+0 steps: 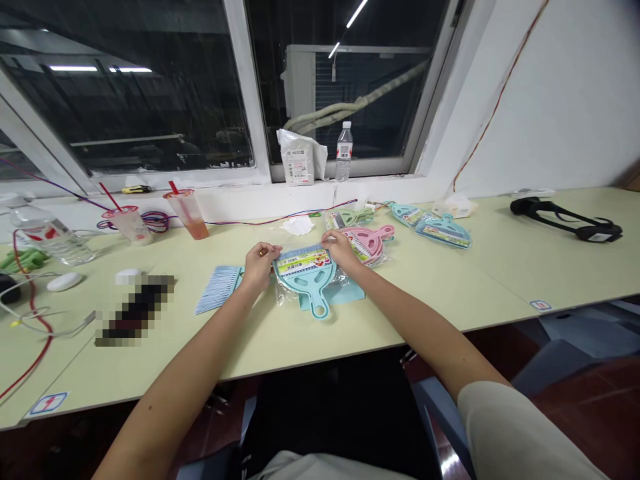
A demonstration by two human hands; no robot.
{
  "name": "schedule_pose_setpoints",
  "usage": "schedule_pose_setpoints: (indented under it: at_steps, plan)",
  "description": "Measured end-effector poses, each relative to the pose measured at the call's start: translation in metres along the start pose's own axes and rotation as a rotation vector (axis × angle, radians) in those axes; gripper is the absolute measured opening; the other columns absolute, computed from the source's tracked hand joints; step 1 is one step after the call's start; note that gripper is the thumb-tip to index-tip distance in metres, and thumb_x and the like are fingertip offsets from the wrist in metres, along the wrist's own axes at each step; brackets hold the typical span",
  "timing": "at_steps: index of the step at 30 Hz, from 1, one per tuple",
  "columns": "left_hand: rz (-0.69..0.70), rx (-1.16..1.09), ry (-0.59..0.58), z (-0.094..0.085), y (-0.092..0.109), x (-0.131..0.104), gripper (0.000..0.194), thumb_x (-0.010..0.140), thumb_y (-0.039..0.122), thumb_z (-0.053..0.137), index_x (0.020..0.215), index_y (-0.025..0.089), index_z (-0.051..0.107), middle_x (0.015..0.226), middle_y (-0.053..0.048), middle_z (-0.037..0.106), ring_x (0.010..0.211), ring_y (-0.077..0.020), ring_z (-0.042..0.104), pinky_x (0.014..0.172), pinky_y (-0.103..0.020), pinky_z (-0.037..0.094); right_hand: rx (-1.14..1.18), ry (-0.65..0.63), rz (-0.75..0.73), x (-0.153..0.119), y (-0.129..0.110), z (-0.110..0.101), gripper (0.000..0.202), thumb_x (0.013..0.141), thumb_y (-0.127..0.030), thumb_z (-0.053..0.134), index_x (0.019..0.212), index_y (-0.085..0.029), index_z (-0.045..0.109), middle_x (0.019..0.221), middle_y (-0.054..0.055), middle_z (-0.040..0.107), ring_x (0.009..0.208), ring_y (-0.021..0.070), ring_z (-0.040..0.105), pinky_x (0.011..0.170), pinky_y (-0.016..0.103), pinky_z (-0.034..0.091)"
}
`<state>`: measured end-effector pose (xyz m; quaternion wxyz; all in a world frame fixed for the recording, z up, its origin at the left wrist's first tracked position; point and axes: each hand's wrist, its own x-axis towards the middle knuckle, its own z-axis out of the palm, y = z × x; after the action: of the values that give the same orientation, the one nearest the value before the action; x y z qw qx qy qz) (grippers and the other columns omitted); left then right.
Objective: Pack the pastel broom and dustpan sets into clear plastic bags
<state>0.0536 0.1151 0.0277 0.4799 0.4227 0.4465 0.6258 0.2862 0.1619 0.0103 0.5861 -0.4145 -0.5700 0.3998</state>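
Note:
My left hand (261,265) and my right hand (340,251) are closed on the two upper corners of a packaged teal brush-and-dustpan set (313,277). It has a colourful label, a clear plastic bag around it, and its looped handle points toward me. Beneath and behind it, a loose teal dustpan (350,295) lies on the table. Just left of my left hand rests a loose brush (219,288) with pale blue bristles. Beyond my right hand lie a pink packaged set (370,243) and a green packaged one (353,217).
More teal packaged sets (443,231) lie at the back right of the table (500,267), with a black headset (565,219) farther right. Two drink cups (189,217), a large bottle (50,233) and cables stand or lie at left. A water bottle (344,153) stands on the sill.

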Motion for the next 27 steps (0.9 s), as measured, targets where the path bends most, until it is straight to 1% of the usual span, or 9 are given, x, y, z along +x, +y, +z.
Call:
schedule_pose_setpoints:
  at_steps: [3, 7, 9, 12, 14, 16, 19, 21, 27]
  plan:
    - [0.01, -0.022, -0.05, -0.003, 0.0, 0.001, 0.036, 0.06, 0.028, 0.084, 0.079, 0.022, 0.053, 0.113, -0.009, 0.071, 0.086, -0.0222, 0.068, 0.052, -0.026, 0.048, 0.058, -0.004, -0.058, 0.002, 0.001, 0.001, 0.011, 0.064, -0.021, 0.064, 0.072, -0.025, 0.057, 0.078, -0.001, 0.07, 0.094, 0.0255, 0.068, 0.089, 0.038, 0.049]
    - [0.033, -0.05, -0.158, -0.007, 0.0, 0.004, 0.037, 0.065, 0.034, 0.085, 0.084, 0.022, 0.055, 0.121, -0.007, 0.07, 0.071, -0.0165, 0.064, 0.054, -0.029, 0.052, 0.099, -0.022, -0.072, 0.003, 0.001, -0.002, 0.007, 0.065, -0.022, 0.063, 0.07, -0.025, 0.06, 0.093, 0.002, 0.076, 0.109, 0.0278, 0.068, 0.098, 0.042, 0.047]
    - [0.053, -0.048, -0.185, -0.009, -0.002, 0.006, 0.038, 0.068, 0.038, 0.085, 0.092, 0.022, 0.061, 0.12, -0.007, 0.071, 0.071, -0.0166, 0.065, 0.056, -0.031, 0.054, 0.096, -0.016, -0.067, 0.002, 0.001, -0.003, 0.004, 0.066, -0.023, 0.063, 0.069, -0.025, 0.062, 0.097, 0.003, 0.077, 0.111, 0.0282, 0.067, 0.1, 0.043, 0.046]
    - [0.068, -0.039, -0.205, -0.01, -0.005, 0.009, 0.046, 0.073, 0.046, 0.084, 0.108, 0.023, 0.068, 0.115, -0.009, 0.072, 0.075, -0.0188, 0.067, 0.06, -0.033, 0.057, 0.12, 0.028, -0.039, 0.001, 0.001, -0.004, 0.002, 0.065, -0.022, 0.061, 0.064, -0.024, 0.06, 0.098, 0.004, 0.078, 0.109, 0.0284, 0.067, 0.101, 0.044, 0.044]
    - [0.07, -0.035, -0.221, -0.01, -0.006, 0.009, 0.046, 0.073, 0.049, 0.084, 0.106, 0.02, 0.071, 0.112, -0.011, 0.073, 0.078, -0.0203, 0.068, 0.064, -0.035, 0.059, 0.153, 0.064, -0.007, 0.001, 0.0, -0.004, 0.003, 0.063, -0.021, 0.06, 0.062, -0.023, 0.058, 0.095, 0.005, 0.078, 0.105, 0.0282, 0.067, 0.099, 0.043, 0.045]
    - [0.079, -0.035, -0.252, -0.008, -0.006, 0.009, 0.042, 0.073, 0.051, 0.084, 0.098, 0.018, 0.073, 0.113, -0.012, 0.073, 0.082, -0.0213, 0.069, 0.068, -0.037, 0.06, 0.175, 0.093, 0.012, 0.001, -0.002, -0.004, 0.003, 0.06, -0.02, 0.059, 0.06, -0.023, 0.057, 0.091, 0.005, 0.077, 0.102, 0.0273, 0.067, 0.096, 0.041, 0.045]
    - [0.097, -0.03, -0.296, -0.007, -0.004, 0.007, 0.04, 0.072, 0.051, 0.085, 0.093, 0.018, 0.074, 0.123, -0.013, 0.07, 0.092, -0.0227, 0.071, 0.074, -0.039, 0.062, 0.174, 0.133, 0.01, 0.002, -0.006, -0.005, 0.003, 0.058, -0.02, 0.058, 0.057, -0.022, 0.055, 0.087, 0.005, 0.076, 0.098, 0.0258, 0.066, 0.092, 0.039, 0.045]
    - [0.092, -0.022, -0.315, -0.008, -0.002, 0.007, 0.041, 0.071, 0.051, 0.086, 0.091, 0.018, 0.074, 0.126, -0.013, 0.069, 0.096, -0.0237, 0.071, 0.075, -0.038, 0.062, 0.161, 0.152, 0.008, 0.003, -0.008, -0.006, 0.004, 0.058, -0.02, 0.056, 0.056, -0.022, 0.054, 0.084, 0.005, 0.075, 0.096, 0.0254, 0.066, 0.091, 0.038, 0.045]
    - [0.061, 0.119, -0.406, -0.019, 0.005, 0.007, 0.037, 0.073, 0.048, 0.084, 0.092, 0.017, 0.077, 0.097, -0.011, 0.074, 0.09, -0.0267, 0.073, 0.073, -0.04, 0.064, 0.116, 0.13, 0.015, 0.003, -0.009, -0.012, 0.006, 0.056, -0.019, 0.051, 0.054, -0.022, 0.055, 0.082, 0.004, 0.075, 0.094, 0.0254, 0.065, 0.089, 0.038, 0.045]
